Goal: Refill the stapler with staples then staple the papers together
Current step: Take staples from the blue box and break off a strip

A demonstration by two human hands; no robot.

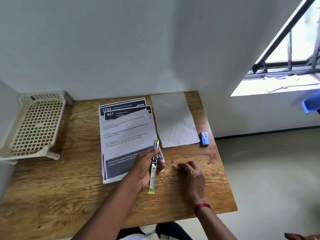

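A yellow and metal stapler is swung wide open, its two arms stretched in a line over the desk. My left hand grips it at the hinge. My right hand rests on the wood just right of it, fingertips pinched on something thin and pale, perhaps a strip of staples; I cannot tell for sure. A stack of printed papers lies under and beyond the stapler. A small blue staple box sits near the desk's right edge.
A blank white sheet lies right of the printed stack. A cream plastic basket stands at the left of the wooden desk. A wall runs behind, and the desk's right edge drops to the floor.
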